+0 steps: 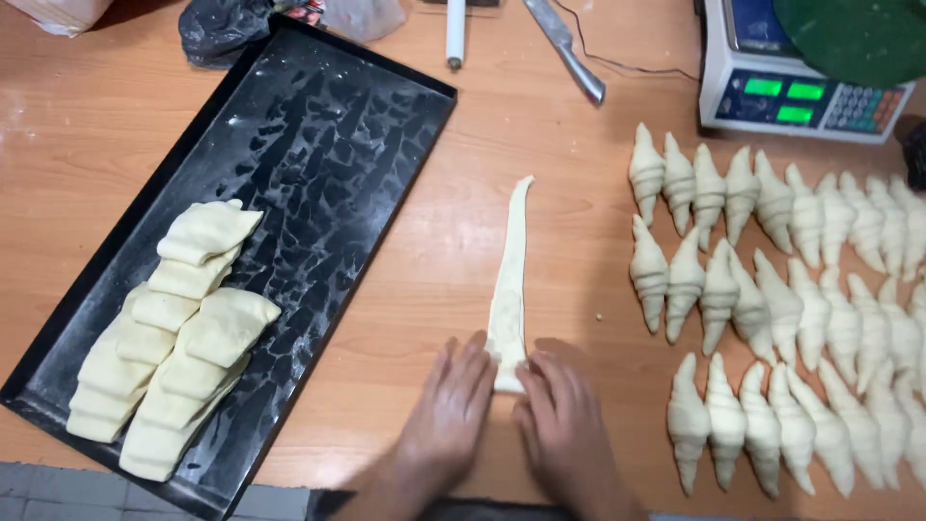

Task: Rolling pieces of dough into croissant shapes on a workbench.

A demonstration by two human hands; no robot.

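- Left hand [449, 410] and right hand [559, 425]: both flat, fingers on the wide near end of a long dough triangle [511, 280] lying on the wooden table [540, 164]; roll barely begun.
- Done: three rows of rolled croissants [781, 309] at right.
- Left: stacked cut dough pieces [178, 328] waiting on black tray [328, 125].

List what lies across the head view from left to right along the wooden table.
Black baking tray with stacked dough pieces → left hand → long dough strip → right hand → rows of rolled croissants.
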